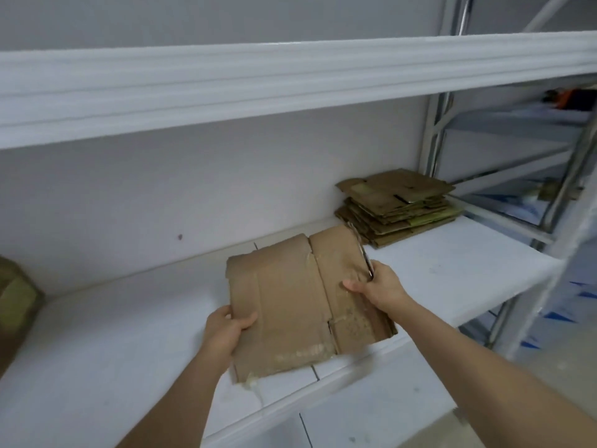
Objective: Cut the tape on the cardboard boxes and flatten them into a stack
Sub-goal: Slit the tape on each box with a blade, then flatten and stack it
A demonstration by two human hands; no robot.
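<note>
A flattened brown cardboard box with torn tape on it is held over the white shelf. My left hand grips its near left edge, thumb on top. On the right edge, my right hand grips the cardboard together with a thin metal blade that points away along that edge. A stack of flattened cardboard boxes lies at the back right of the shelf.
An upper white shelf beam crosses overhead. Part of another cardboard box shows at the far left edge. A metal rack with more shelves stands to the right. The floor lies beyond the shelf's near edge.
</note>
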